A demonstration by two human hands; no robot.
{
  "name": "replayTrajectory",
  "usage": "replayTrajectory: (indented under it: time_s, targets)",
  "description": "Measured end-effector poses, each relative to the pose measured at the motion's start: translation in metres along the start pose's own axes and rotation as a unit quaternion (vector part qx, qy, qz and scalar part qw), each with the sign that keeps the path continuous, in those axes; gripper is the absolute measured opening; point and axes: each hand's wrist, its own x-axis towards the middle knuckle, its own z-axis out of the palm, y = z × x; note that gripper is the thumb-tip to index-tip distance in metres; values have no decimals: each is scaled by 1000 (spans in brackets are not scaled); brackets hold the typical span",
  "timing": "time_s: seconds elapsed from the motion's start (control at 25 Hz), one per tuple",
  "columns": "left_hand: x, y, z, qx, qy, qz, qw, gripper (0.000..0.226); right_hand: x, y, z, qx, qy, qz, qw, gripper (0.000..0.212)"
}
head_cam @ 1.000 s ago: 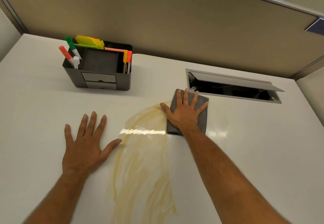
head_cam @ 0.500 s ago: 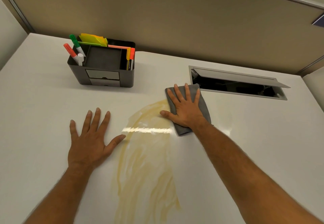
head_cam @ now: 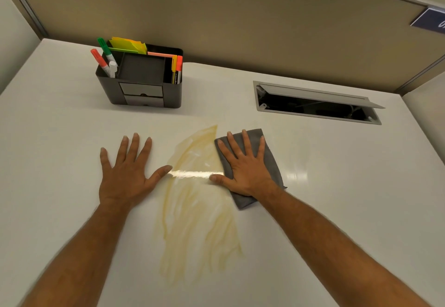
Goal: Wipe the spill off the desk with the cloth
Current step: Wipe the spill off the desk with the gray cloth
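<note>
A: Report the layout, largest item first.

B: The white surface (head_cam: 337,186) fills most of the frame, backed by a tan partition (head_cam: 240,18) along the top. The spill (head_cam: 192,222) is a yellowish streaked film running from the centre of the frame down toward the lower centre, with a bright glare band across its upper part. An open cable hatch (head_cam: 317,102) sits at upper right. A dark organiser (head_cam: 142,80) holding markers stands at upper left, well apart from the spill.

A: And the cloth?

B: The grey cloth (head_cam: 272,162) lies flat just right of centre, its left edge touching the upper right margin of the spill.

A: Hand states?

B: The right hand (head_cam: 243,164) presses flat on the cloth, fingers straight and spread, thumb extending off the cloth's left edge onto the surface. The left hand (head_cam: 127,169) lies flat on the bare surface left of the spill, fingers spread wide, holding nothing, thumb tip at the spill's edge.

A: Procedure for the stroke?

B: Most of the film appears not yet wiped. Recommended: keep the palm pressing evenly over the whole cloth, sweep leftward and toward the lower frame in overlapping passes, and work from the spill's margin inward to avoid spreading it. Move the left thumb clear of the wet edge. The cloth may bunch if pressure rests on the fingertips only.
</note>
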Motion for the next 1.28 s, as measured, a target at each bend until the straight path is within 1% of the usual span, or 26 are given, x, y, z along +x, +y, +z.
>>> replayTrajectory:
  time_s: [0.44, 0.56, 0.68, 1.0, 1.28]
  targets:
    - [-5, -2, 0, -2, -12, 16, 1000, 102, -105, -39, 8, 25, 10, 33, 999, 101]
    - [-12, -7, 1, 2, -8, 26, 1000, 103, -137, -58, 10, 31, 4, 62, 998, 103]
    - [-18, -9, 2, 3, -4, 27, 1000, 102, -155, -79, 11, 34, -7, 109, 993, 104]
    - [-19, -8, 2, 9, 3, 25, 1000, 101, -142, -95, 9, 43, -28, 188, 981, 102]
    - [-19, -9, 2, 16, 4, 30, 999, 98, -99, -92, 7, 43, -34, 217, 975, 101]
